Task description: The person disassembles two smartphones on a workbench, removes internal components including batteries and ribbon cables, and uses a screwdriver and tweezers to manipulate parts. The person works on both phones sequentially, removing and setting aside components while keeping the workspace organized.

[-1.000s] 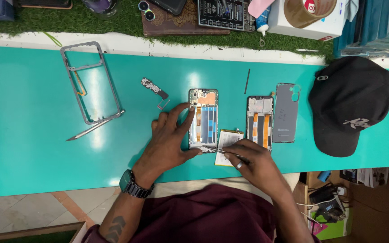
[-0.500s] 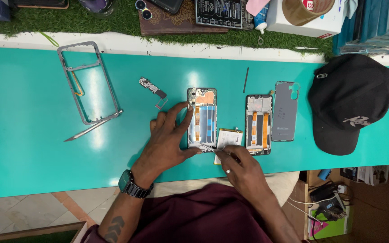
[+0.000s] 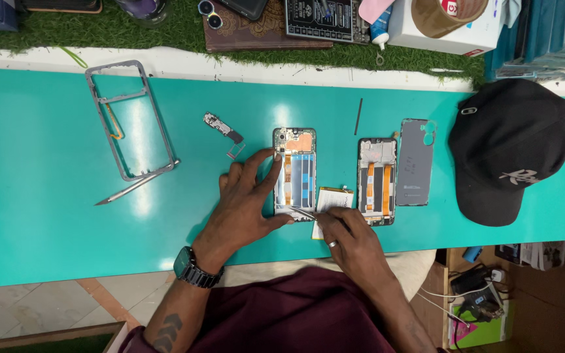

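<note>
Opened phone chassis with blue-grey interior and copper patch at the top (image 3: 295, 171) lies flat on the teal glossy tabletop (image 3: 34, 196), long axis running away from the person, straight ahead of the torso.

Left hand (image 3: 246, 199): fingers spread, fingertips pressed on the chassis's left edge, thumb by its lower corner; it steadies the chassis, clamped on nothing.

Right hand (image 3: 348, 238): fingers pinched together on thin metal tweezers (image 3: 303, 212), whose tip points left and reaches the chassis's bottom end. The right hand lies just below and right of the chassis, so the two hands flank its lower end; the left sits nearer.

White-and-yellow flat battery pack (image 3: 332, 199) lies just right of the chassis, partly under the right hand. A second opened phone chassis with orange ribbon strips (image 3: 377, 180) lies parallel, further right, then a grey back cover (image 3: 416, 160) and a black cap (image 3: 514, 147). A grey metal frame (image 3: 125, 121) sits well apart to the left.
</note>
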Demonstrator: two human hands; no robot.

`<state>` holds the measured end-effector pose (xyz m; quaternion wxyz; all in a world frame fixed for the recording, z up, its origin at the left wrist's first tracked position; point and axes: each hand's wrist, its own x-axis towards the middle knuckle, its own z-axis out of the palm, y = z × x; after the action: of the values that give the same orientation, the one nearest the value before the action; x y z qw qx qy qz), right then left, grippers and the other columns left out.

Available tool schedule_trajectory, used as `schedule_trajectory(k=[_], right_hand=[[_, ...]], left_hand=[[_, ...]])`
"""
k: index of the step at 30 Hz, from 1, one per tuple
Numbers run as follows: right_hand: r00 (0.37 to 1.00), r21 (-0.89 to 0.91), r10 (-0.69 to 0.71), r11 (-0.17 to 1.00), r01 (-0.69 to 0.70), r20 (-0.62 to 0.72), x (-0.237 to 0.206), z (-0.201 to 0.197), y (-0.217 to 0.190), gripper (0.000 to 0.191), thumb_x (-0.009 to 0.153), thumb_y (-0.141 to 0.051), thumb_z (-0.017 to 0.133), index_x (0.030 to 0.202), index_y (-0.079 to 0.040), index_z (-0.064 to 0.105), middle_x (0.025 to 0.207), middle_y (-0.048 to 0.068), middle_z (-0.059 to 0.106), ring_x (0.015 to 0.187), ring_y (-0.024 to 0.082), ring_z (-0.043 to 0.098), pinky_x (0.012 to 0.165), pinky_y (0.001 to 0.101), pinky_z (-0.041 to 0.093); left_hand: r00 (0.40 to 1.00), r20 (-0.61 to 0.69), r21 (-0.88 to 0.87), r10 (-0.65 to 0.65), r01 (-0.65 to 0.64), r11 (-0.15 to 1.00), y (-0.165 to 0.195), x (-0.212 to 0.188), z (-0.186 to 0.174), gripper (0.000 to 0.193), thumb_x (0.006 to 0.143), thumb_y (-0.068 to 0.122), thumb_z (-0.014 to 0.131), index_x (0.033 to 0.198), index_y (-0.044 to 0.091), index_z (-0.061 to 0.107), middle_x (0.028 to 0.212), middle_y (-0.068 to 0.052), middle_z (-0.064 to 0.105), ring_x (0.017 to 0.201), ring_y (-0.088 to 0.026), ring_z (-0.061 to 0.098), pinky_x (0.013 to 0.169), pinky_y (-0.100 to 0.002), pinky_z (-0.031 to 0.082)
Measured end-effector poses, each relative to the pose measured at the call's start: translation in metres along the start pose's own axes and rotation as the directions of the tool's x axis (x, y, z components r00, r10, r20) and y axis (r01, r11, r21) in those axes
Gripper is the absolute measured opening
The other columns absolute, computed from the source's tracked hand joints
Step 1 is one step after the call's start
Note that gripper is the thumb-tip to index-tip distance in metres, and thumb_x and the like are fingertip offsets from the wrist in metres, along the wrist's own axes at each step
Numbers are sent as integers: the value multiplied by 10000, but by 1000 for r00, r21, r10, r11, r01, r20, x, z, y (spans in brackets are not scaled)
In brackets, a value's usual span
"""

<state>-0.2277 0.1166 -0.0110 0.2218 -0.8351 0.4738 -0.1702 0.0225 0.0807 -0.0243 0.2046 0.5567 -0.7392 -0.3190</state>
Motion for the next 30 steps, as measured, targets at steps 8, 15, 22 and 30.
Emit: schedule_trajectory(k=[8, 15, 22, 30], right_hand=[[1000, -15, -17, 1000, 16, -19, 1, 3, -4, 355, 846, 7, 707, 1200, -21, 702, 1114, 127, 643, 994, 284, 649, 799, 396, 569], [994, -2, -14, 1000, 14, -113, 0, 15, -6, 322, 851, 68, 690, 1168, 13, 694, 1110, 140, 652, 982, 293, 656, 809, 394, 570], [980, 8, -1, 1000, 3, -197, -1, 18, 0, 309, 860, 86, 703, 1162, 17, 691, 1106, 159, 651, 947, 303, 661, 773, 392, 562], [981, -13, -9, 1000, 7, -192, 3, 20, 2, 327, 863, 71, 722, 1182, 7, 701, 1093, 144, 653, 922, 272, 662, 743, 371, 567]], left_hand=[[1000, 0, 7, -3, 3, 1000, 0, 0, 0, 1058, 554, 424, 965, 1428, 17, 530, 1523, -97, 366, 1060, -269, 414, 851, -421, 344], [1000, -8, 3, 4, -4, 1000, 0, 0, 0, 1053, 557, 428, 966, 1426, 21, 535, 1519, -95, 371, 1070, -270, 416, 858, -425, 348], [1000, 1, 1, -17, 17, 1000, -1, 0, 2, 1107, 544, 454, 964, 1453, 19, 504, 1520, -86, 373, 1071, -270, 420, 867, -425, 352], [1000, -7, 4, -14, 14, 1000, -2, -2, 4, 1109, 553, 471, 952, 1467, 37, 498, 1532, -68, 377, 1067, -253, 427, 887, -423, 354]])
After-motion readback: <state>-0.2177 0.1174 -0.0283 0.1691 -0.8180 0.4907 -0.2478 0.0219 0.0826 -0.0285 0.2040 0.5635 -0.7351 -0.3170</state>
